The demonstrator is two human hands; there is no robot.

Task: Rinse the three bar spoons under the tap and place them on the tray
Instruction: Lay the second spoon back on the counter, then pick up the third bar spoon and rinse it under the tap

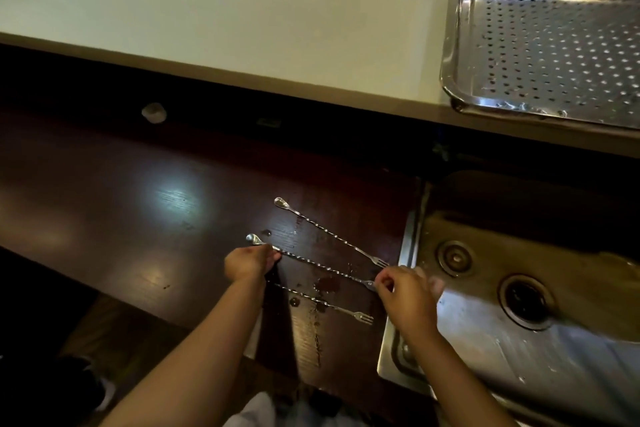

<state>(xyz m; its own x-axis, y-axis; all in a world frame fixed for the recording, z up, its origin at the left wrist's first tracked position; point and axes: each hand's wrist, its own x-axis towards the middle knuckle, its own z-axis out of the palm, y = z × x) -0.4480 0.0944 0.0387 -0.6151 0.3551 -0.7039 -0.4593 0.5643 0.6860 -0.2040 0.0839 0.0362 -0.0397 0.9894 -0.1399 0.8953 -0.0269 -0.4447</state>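
Observation:
Three long twisted bar spoons with fork ends lie side by side on the dark wooden counter (138, 211). The far spoon (329, 234) lies free. The middle spoon (322, 265) is pinched at both ends: my left hand (251, 260) grips it near the bowl, and my right hand (403, 288) holds its fork end. The near spoon (325, 303) lies untouched, its bowl end hidden under my left wrist. A perforated steel tray (453, 45) sits on the white bar top at the upper right. No tap is in view.
A steel sink (408, 253) with two drains lies just right of the spoons, its rim under my right hand. Small dark liquid spots dot the counter around the spoons. A raised white bar top (225, 31) runs along the back.

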